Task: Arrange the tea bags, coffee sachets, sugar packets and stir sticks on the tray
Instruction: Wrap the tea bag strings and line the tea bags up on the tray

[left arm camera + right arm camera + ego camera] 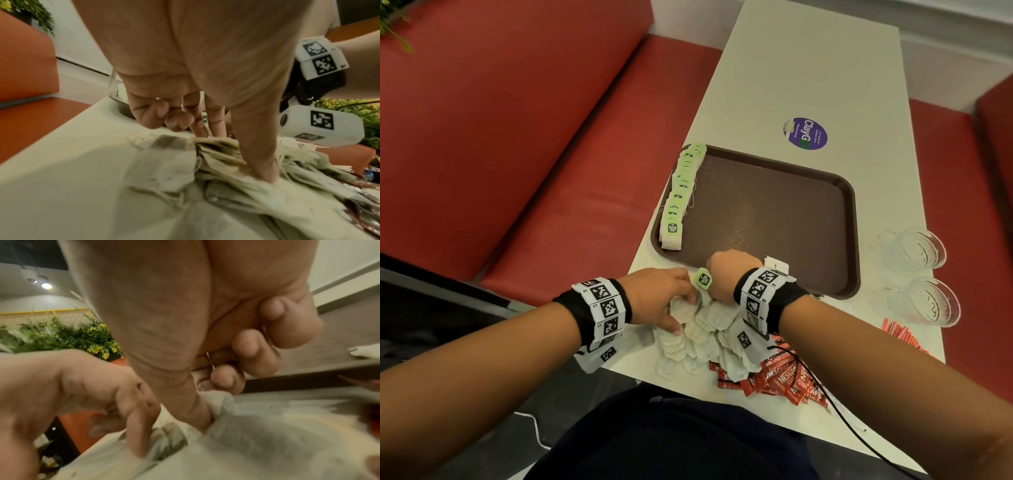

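Head view: beside the near rim of the brown tray (774,219), both hands work a heap of loose tea bags (702,339). A neat row of tea bags (681,195) already lines the tray's left edge. The left hand (657,298) presses down on the heap with thumb and fingers. The right hand (726,277) is curled; a green tag (703,279) stands beside it. Red Nescafe sachets (784,377) lie nearer than the heap.

Left wrist view: the thumb (261,154) digs into the tangled bags (236,170). Their strings could snag, so lifting one bag may drag others.

Right wrist view: the right hand's fingers (252,347) curl around a thin string, with the thumb on a bag (216,400). Which bag that string belongs to is hidden.
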The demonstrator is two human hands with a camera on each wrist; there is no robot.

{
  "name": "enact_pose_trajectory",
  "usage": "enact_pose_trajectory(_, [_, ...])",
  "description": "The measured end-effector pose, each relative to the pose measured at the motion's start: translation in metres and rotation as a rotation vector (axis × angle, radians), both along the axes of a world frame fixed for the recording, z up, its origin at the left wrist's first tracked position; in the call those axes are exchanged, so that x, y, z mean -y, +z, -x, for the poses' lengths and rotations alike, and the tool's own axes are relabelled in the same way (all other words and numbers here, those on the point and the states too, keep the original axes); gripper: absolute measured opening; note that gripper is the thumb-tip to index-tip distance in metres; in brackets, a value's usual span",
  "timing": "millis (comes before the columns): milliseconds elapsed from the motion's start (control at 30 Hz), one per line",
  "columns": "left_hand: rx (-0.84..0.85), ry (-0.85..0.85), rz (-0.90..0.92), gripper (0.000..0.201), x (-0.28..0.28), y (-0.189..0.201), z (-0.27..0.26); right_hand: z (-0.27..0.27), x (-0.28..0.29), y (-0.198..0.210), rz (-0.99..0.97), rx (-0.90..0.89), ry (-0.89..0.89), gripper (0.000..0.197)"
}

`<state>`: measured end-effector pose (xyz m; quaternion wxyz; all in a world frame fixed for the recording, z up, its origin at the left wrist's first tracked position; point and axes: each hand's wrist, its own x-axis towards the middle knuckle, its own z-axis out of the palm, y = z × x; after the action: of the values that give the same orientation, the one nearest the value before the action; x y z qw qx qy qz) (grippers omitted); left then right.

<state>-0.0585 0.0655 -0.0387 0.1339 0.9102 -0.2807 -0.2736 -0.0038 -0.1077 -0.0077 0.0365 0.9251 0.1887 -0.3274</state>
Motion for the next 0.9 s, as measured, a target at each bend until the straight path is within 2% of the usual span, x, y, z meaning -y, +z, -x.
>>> enact_pose_trajectory(100, [0.036, -0.002, 0.012, 0.042, 0.001, 0.003, 0.000, -0.002, 0.006, 0.004, -0.114, -0.041, -0.041, 0.013])
enact_pose_trajectory(167, [0.052, 0.001, 0.023, 0.030, 0.002, 0.006, -0.001, -0.004, 0.010, 0.008, -0.158, -0.028, -0.044, 0.002])
enact_pose_trajectory(267, [0.094, 0.037, 0.022, 0.024, 0.002, 0.012, -0.008, -0.009, 0.017, 0.010, -0.230, 0.003, -0.065, 0.029])
enact_pose_trajectory(433, [0.188, 0.134, 0.131, 0.020, -0.001, 0.023, -0.025, -0.010, 0.030, 0.008, -0.446, -0.082, -0.239, 0.040])
enact_pose_trajectory(500, [0.183, 0.166, 0.169, 0.017, -0.003, 0.026, -0.031, -0.009, 0.034, 0.005, -0.517, -0.079, -0.234, 0.044])
enact_pose_trajectory(567, [0.194, 0.191, 0.195, 0.015, -0.003, 0.030, -0.038, -0.010, 0.036, 0.005, -0.568, -0.024, -0.207, 0.036])
enact_pose_trajectory(700, [0.229, 0.233, 0.285, 0.014, 0.001, 0.037, -0.051, -0.011, 0.040, 0.005, -0.750, -0.015, -0.290, 0.011])
enact_pose_trajectory(833, [0.304, 0.276, 0.394, 0.011, 0.010, 0.045, -0.062, -0.016, 0.042, 0.003, -0.833, 0.089, -0.227, 0.007])
enact_pose_trajectory(900, [0.342, 0.327, 0.470, 0.009, 0.015, 0.048, -0.068, -0.023, 0.043, 0.000, -0.871, 0.122, -0.259, 0.003])
